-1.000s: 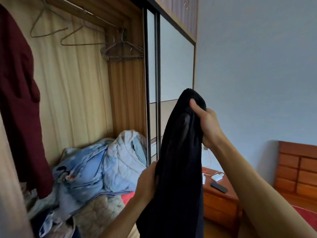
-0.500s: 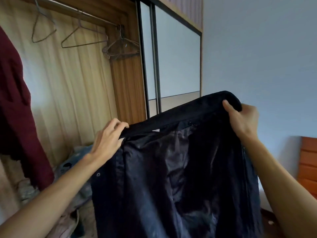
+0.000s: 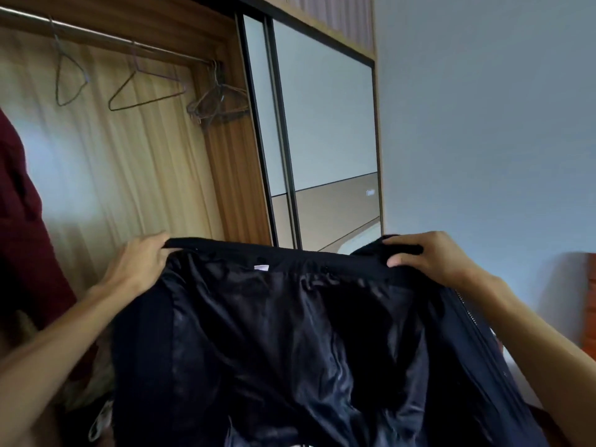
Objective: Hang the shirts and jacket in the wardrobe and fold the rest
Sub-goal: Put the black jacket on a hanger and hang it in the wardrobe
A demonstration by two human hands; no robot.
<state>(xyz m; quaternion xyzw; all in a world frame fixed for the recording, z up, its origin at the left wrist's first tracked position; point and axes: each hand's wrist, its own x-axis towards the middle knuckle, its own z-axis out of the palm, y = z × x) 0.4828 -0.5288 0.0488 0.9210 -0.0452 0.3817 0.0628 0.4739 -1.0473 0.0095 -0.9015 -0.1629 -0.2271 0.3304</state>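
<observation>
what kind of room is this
Most likely a bedroom, facing an open built-in wardrobe: a hanging rail with bare wire hangers, sliding doors pushed aside, and a dark red garment hanging at the left.

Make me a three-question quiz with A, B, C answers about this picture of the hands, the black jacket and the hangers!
1. Where are the empty hangers?
A. On the rail, upper left
B. On the floor
C. Over an arm

2. What colour is the garment hanging at the far left?
A. Yellow
B. Dark red
C. White

3. How is the black jacket being held?
A. Rolled into a ball
B. Spread open between both hands
C. Pinched in one hand only

Answers: 1 A, the wire hangers dangle from the rail. 2 B, it is dark red. 3 B, the left hand and right hand grip its top edge, with the shiny lining showing.
</observation>
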